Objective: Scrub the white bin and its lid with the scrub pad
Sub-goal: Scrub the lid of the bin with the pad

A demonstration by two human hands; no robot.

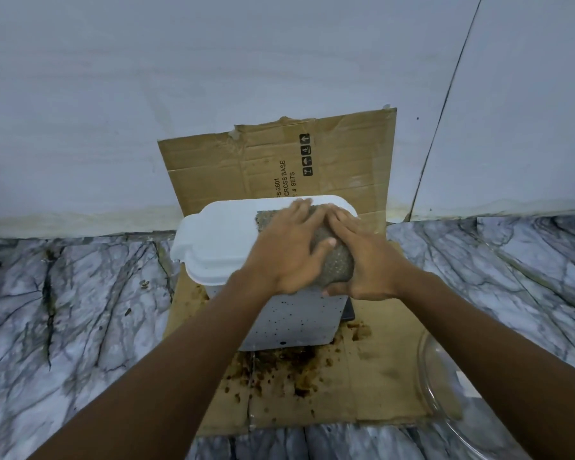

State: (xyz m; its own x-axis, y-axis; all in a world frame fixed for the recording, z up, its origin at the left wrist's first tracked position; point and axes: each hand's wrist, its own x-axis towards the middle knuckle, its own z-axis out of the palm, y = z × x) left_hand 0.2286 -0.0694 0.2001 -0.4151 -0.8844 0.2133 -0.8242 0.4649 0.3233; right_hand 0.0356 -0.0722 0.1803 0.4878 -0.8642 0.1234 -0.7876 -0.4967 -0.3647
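A white bin [296,320] stands on brown cardboard, its front wall dotted with dark specks. Its white lid [223,240] is closed on top. A grey-green scrub pad [337,263] lies over the lid's right side and bends down over its front edge. My left hand [289,250] presses flat on the pad from the left, fingers spread. My right hand [362,257] grips the pad from the right, thumb tucked under its lower edge. Most of the pad is hidden under both hands.
The cardboard sheet [372,376] covers the marble floor [80,310] and leans up the pale wall [246,78]. Brown crumbs and stains [279,370] lie in front of the bin. A clear glass bowl rim [435,383] sits at the lower right.
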